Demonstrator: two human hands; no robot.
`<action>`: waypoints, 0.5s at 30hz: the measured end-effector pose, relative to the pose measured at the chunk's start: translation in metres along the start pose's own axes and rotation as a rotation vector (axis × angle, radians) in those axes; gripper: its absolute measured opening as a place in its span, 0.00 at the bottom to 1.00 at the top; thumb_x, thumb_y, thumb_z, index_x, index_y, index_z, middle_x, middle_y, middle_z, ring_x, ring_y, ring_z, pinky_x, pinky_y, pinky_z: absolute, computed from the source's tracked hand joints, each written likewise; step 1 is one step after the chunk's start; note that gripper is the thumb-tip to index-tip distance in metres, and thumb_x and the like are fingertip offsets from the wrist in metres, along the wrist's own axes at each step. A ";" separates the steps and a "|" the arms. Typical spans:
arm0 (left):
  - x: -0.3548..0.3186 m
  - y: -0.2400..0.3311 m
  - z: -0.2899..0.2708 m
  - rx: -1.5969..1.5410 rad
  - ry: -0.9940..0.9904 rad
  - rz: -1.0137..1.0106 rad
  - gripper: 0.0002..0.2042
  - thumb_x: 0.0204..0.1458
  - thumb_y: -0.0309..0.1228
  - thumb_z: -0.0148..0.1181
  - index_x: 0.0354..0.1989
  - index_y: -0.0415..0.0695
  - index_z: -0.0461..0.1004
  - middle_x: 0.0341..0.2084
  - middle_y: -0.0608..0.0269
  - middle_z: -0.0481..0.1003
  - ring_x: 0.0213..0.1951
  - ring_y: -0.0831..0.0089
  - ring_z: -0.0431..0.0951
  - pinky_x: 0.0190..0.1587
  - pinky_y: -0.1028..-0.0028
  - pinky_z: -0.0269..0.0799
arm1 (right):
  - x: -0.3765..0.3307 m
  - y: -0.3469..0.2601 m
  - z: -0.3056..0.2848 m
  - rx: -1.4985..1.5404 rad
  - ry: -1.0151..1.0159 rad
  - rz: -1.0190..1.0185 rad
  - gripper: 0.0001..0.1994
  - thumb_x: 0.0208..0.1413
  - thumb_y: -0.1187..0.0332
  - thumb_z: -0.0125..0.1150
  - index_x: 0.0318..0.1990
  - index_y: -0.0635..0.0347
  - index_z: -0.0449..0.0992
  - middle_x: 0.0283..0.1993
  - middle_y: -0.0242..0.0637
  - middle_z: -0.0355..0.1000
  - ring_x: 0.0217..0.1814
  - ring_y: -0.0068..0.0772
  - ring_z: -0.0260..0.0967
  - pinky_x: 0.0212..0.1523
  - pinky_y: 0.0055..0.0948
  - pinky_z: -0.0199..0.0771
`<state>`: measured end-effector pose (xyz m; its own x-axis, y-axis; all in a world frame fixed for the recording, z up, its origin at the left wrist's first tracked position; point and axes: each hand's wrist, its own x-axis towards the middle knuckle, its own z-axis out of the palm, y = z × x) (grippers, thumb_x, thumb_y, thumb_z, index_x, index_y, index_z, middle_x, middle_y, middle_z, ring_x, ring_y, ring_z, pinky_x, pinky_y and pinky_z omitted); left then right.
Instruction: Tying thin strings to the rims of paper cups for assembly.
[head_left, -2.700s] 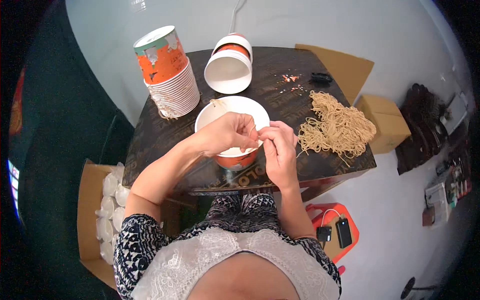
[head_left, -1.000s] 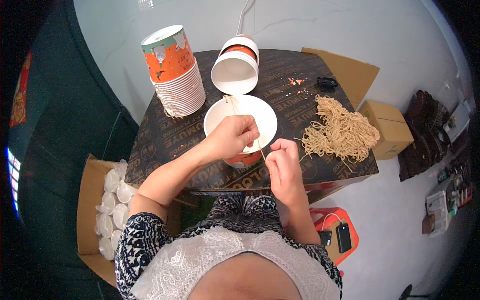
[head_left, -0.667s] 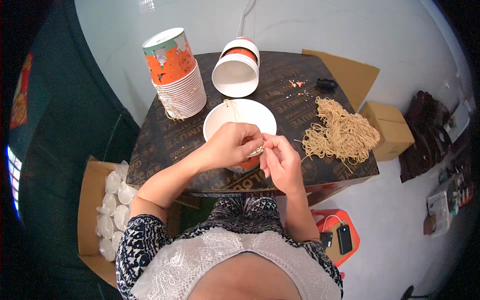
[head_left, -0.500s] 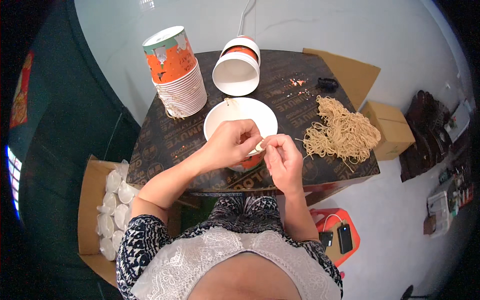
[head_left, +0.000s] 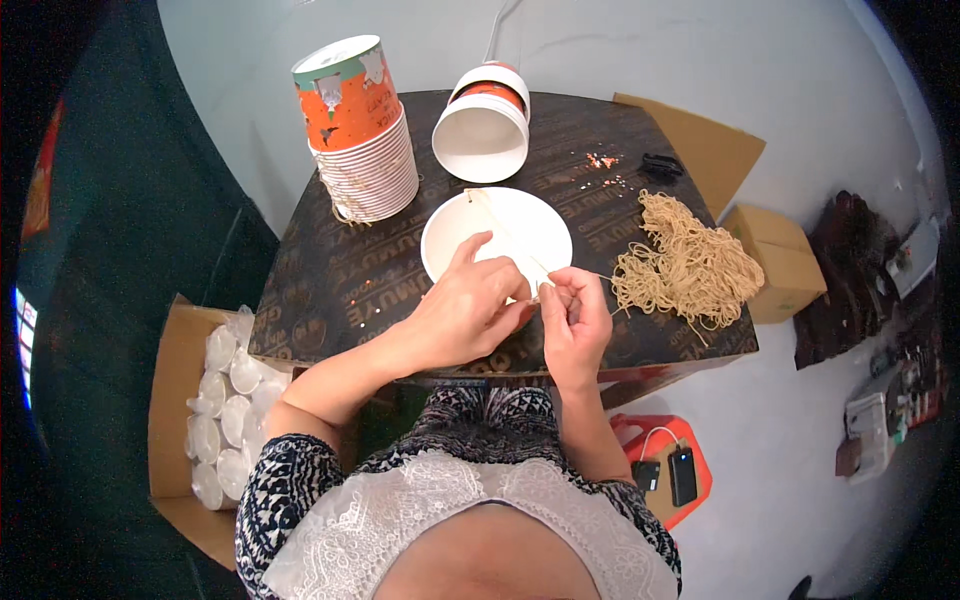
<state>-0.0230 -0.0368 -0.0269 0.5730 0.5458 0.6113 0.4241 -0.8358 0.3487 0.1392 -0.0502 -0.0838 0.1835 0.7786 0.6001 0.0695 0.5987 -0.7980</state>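
Beige string (head_left: 540, 265) is pinched by the right hand (head_left: 577, 325); the tub (head_left: 548, 232) is partly hidden by the left hand (head_left: 468, 312), whose grip cannot be told.

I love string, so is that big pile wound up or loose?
Loose: the tan string pile is a tangled heap of loops on the dark table.

At the centre of the frame we see a paper bucket (head_left: 542, 225), white inside, its round mouth facing up; we trace a thin tan string (head_left: 539, 265) slanting from its upper rim across the mouth
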 end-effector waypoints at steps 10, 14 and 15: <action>-0.005 -0.002 0.002 -0.082 0.089 -0.008 0.07 0.47 0.21 0.62 0.30 0.42 0.69 0.23 0.62 0.72 0.28 0.61 0.76 0.64 0.45 0.55 | 0.001 -0.015 -0.006 -0.312 -0.115 -0.248 0.07 0.51 0.84 0.62 0.35 0.63 0.73 0.29 0.31 0.63 0.25 0.18 0.58 0.24 0.18 0.58; -0.005 -0.002 0.005 -0.080 0.097 -0.036 0.04 0.49 0.21 0.60 0.30 0.42 0.70 0.23 0.61 0.72 0.29 0.60 0.76 0.63 0.46 0.56 | -0.001 -0.021 -0.007 -0.308 -0.144 -0.245 0.08 0.50 0.85 0.62 0.35 0.62 0.74 0.30 0.31 0.63 0.25 0.19 0.58 0.24 0.19 0.58; -0.005 -0.002 0.005 -0.081 0.108 -0.040 0.04 0.50 0.21 0.60 0.30 0.42 0.71 0.23 0.60 0.72 0.29 0.60 0.76 0.63 0.47 0.56 | -0.001 -0.021 -0.007 -0.291 -0.146 -0.222 0.08 0.50 0.85 0.62 0.35 0.63 0.74 0.30 0.31 0.63 0.25 0.18 0.58 0.23 0.18 0.57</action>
<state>-0.0232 -0.0375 -0.0343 0.4762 0.5731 0.6670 0.3848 -0.8178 0.4280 0.1441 -0.0653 -0.0680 -0.0072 0.6671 0.7449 0.3708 0.6936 -0.6176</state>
